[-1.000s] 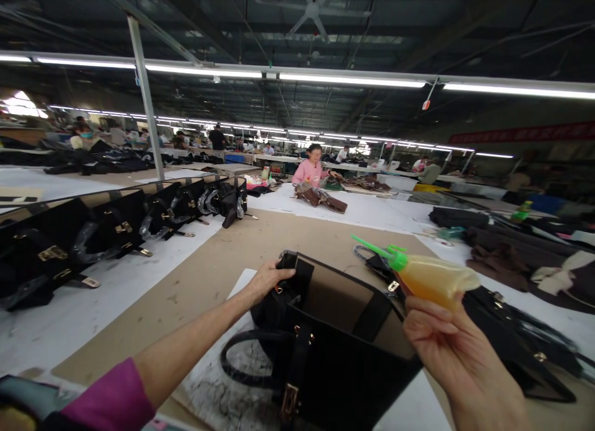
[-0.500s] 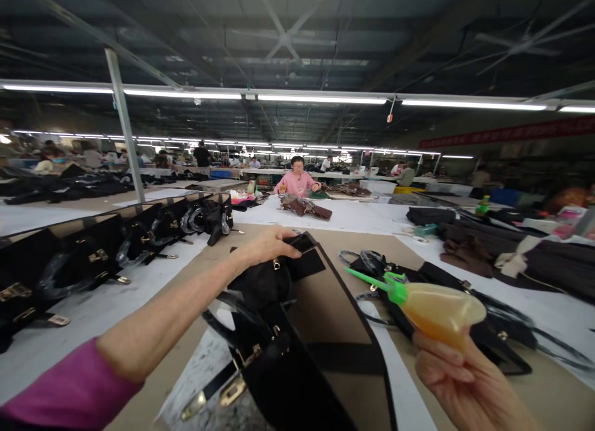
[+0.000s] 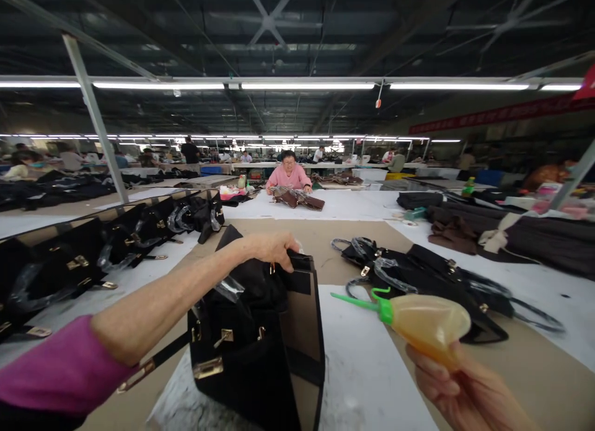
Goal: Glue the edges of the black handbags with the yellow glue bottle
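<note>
Fingers [image 3: 284, 257] of the left hand [image 3: 268, 247] are curled down over the top rim of a black bag [image 3: 251, 350] and closed on it. The thumb is out of sight, probably inside the bag's mouth. The bag stands upright near the table's [image 3: 548, 282] near edge, its tan lining facing right and its gold clasps on the side towards the camera. Its base is half on a white sheet [image 3: 367, 363] and half on a brown board [image 3: 320, 235].

The right hand [image 3: 465, 391] is low by the near right corner. Its fingers [image 3: 430, 374] are wrapped round the base of a soft yellowish bottle [image 3: 430, 322] and hold it firmly. The bottle lies almost level above the sheet. Its green nozzle [image 3: 356, 302] points left at the bag, close to it but not touching.

Just beyond the bottle, a heap of black bags [image 3: 418, 273] with loose handles lies on the board. A row of bags [image 3: 116, 245] with gold fittings stands along the left edge. Dark cloth [image 3: 511, 239] is folded towards the far right corner. At the far edge a person in pink [image 3: 289, 175] has both hands on a brown bag [image 3: 297, 199].
</note>
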### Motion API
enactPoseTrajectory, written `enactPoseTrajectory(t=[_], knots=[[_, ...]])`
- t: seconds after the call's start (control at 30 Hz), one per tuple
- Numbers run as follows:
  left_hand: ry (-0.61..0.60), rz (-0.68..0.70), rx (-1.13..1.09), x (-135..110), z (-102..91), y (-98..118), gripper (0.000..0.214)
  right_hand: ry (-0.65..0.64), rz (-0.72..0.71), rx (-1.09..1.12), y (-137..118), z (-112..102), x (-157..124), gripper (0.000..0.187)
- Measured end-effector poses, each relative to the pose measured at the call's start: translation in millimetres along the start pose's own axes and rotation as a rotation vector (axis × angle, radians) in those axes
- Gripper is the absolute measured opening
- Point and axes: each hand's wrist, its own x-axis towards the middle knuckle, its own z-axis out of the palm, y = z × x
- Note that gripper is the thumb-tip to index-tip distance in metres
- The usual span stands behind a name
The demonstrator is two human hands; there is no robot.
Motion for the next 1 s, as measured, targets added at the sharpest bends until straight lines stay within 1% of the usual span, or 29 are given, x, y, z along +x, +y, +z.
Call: enactPoseTrajectory(t=[0.13, 0.23, 0.37, 0.47, 0.63, 0.73, 0.8, 0.9, 1.0], knots=[[0.032, 0.006, 0.031, 4, 3.0, -4, 0.014, 0.02, 0.022, 0.02, 4, -3, 3, 0.072], [0.019, 0.005, 0.016, 4, 2.0, -3, 0.013, 0.045, 0.03, 0.036, 8, -5, 7, 0.074], [0.035, -0.008, 0.022, 5, 3.0, -3, 0.013, 0.041, 0.022, 0.068, 12, -10, 11, 0.071], [0.037, -0.022, 0.028, 7, 5.5, -6, 0.015, 0.029, 0.02, 0.099, 14, -14, 12, 0.063], [0.03, -0.009, 0.023, 15, 10.7, -11, 0.016, 0.078, 0.017, 0.156, 15, -23, 12, 0.063], [0.021, -0.006, 0.031, 18, 12.9, -9, 0.016, 0.059, 0.018, 0.151, 15, -30, 14, 0.061], [0.009, -0.006, 0.028, 18, 14.0, -8, 0.018, 0.024, 0.028, 0.135, 14, -34, 15, 0.057], [0.007, -0.01, 0.027, 18, 14.9, -6, 0.019, -0.029, -0.001, 0.087, 11, -38, 15, 0.052], [0.006, -0.027, 0.026, 17, 15.4, -4, 0.019, -0.009, -0.018, 0.036, 9, -42, 16, 0.058]])
